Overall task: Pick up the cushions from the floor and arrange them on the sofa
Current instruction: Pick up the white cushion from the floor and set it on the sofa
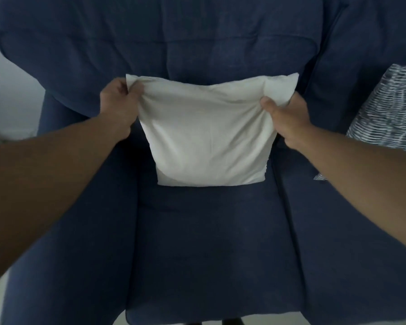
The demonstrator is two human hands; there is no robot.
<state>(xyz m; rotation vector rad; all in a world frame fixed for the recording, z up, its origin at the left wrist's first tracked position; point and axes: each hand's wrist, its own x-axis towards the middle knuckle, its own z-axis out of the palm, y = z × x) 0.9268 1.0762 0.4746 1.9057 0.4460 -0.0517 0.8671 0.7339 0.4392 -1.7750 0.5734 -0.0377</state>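
Note:
A plain white cushion (206,134) stands upright on the seat of the dark blue sofa (197,242), leaning against the backrest. My left hand (118,106) pinches its upper left corner. My right hand (285,118) grips its upper right corner, thumb on the front face. Both arms reach forward over the seat. A second cushion with a blue and white striped pattern (391,109) rests against the backrest on the seat section to the right, partly cut off by the frame edge.
The sofa's left armrest (63,207) runs along the left side. A pale wall (7,73) and light floor show beyond it at the left. The seam between two seat sections (288,219) runs down the right.

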